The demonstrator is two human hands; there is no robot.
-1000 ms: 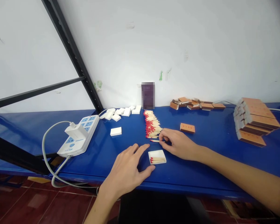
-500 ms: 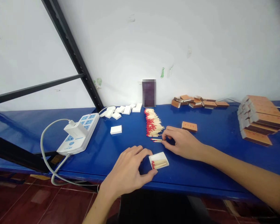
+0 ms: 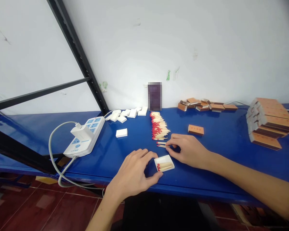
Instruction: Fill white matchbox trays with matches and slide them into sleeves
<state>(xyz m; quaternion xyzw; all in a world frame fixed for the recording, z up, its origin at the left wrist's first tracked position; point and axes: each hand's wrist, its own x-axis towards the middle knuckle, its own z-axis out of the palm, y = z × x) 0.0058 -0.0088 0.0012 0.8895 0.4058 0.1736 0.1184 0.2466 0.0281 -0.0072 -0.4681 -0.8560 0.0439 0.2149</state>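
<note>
My left hand [image 3: 134, 173] steadies a small white matchbox tray [image 3: 164, 159], its index finger at the far left corner and its thumb at the near side. Several red-headed matches [image 3: 165, 166] lie in the tray, heads to the left. Beyond the tray, the thumb and fingertips of my right hand [image 3: 189, 149] are pinched at the tail of a match [image 3: 161, 146] on the table. A second match [image 3: 161, 142] lies just beyond it, close to the fingers. The long pile of loose matches [image 3: 160, 126] runs back toward the wall, heads mostly left.
White trays [image 3: 132, 113] lie at the back left, with one tray [image 3: 121, 132] nearer. An orange matchbox sleeve [image 3: 196, 129] sits beyond my right hand. More sleeves [image 3: 216, 106] lie along the wall; stacked matchboxes [image 3: 271, 120] stand right. A power strip [image 3: 86, 141] with cables is left.
My right hand has drawn slightly nearer to me with the pinched match, and the gap between the two single matches has widened. The left hand stays at the tray. The view has shifted slightly.
</note>
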